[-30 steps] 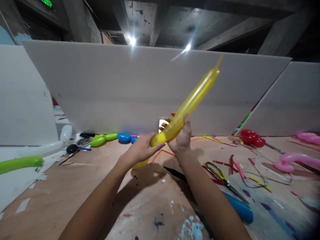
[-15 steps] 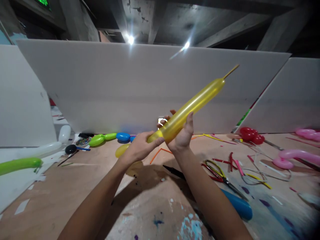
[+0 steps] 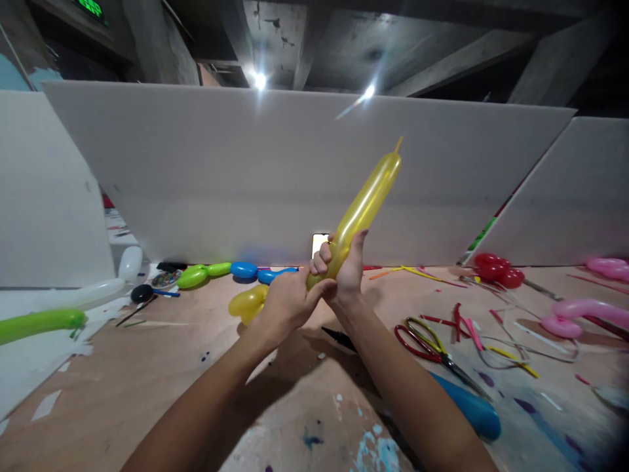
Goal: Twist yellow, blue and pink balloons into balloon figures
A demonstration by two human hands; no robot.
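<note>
A long yellow modelling balloon (image 3: 369, 200) slants up and to the right, its thin uninflated tail at the top. My right hand (image 3: 350, 265) wraps round its lower part, thumb along the near side. Close against it, my left hand (image 3: 289, 295) grips the balloon's lower end, with fingers closed and thumb toward my right hand. Rounded yellow balloon segments (image 3: 247, 303) show at the left, beyond my left hand; whether they join the long part is hidden by that hand.
Scissors (image 3: 442, 354) and a blue cylinder (image 3: 469, 403) lie right of my right forearm, near balloon scraps. Red balloons (image 3: 496, 270) and a pink balloon (image 3: 584, 311) are further right. Green (image 3: 192, 276) and blue balloons (image 3: 244, 270) line the white board (image 3: 246, 177). A lit phone (image 3: 320, 244) leans there.
The long balloon has swung more upright, its tail moving left. My hands have drawn together, the left moving right, and my right fingers have closed further round the balloon.
</note>
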